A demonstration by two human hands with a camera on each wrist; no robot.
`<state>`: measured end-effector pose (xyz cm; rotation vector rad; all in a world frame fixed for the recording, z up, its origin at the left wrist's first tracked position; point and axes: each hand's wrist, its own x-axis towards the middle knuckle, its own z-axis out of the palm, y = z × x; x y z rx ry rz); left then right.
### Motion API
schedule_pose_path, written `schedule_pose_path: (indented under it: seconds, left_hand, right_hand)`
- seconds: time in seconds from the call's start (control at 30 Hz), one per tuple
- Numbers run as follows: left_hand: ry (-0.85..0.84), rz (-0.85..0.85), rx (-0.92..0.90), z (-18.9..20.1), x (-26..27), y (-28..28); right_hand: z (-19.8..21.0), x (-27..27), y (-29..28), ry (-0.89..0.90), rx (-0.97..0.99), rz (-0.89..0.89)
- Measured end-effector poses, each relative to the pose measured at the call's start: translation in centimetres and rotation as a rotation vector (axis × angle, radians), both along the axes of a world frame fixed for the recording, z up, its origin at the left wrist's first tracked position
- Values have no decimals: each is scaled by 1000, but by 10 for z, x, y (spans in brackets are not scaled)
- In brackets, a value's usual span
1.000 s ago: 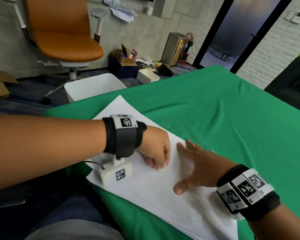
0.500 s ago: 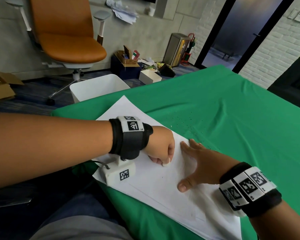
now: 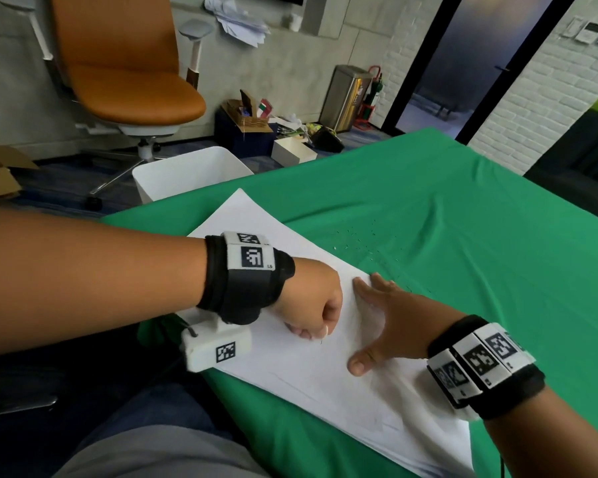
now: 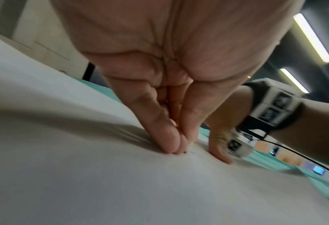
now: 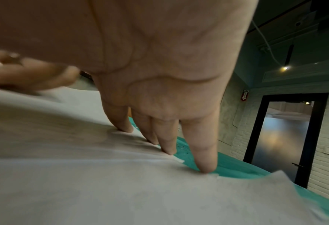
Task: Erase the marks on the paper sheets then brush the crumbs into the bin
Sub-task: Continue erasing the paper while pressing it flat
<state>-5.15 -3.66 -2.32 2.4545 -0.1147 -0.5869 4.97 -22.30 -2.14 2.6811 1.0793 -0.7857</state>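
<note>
Left hand (image 3: pixel 313 310) — fingers pinched, likely on eraser (image 3: pixel 325 330) | right hand (image 3: pixel 387 322) — splayed flat, pressing paper (image 3: pixel 290 367)

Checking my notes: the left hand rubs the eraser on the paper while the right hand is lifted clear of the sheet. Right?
Not quite: the right hand is not lifted; its spread fingers press the paper flat, as the right wrist view shows. The left hand does rub there.
</note>
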Motion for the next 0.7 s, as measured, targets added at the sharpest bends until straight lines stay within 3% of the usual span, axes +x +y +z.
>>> schedule_pose_path:
  seconds: [0.13,0.33,0.5,0.7]
  left_hand:
    - [137,-181,14,-1,-22,-4]
    - [14,3,-15,4,-2,-2]
    - [140,-179,-10,-1,-30,-6]
    - [-32,18,69,3,0,-1]
  right_hand:
    - [-1,0,0,10,2,-7]
    - [1,-2,1,16,-15,11]
    - [-2,-1,-1,26,-7,17]
    - [-2,-1,-1,33,-7,15]
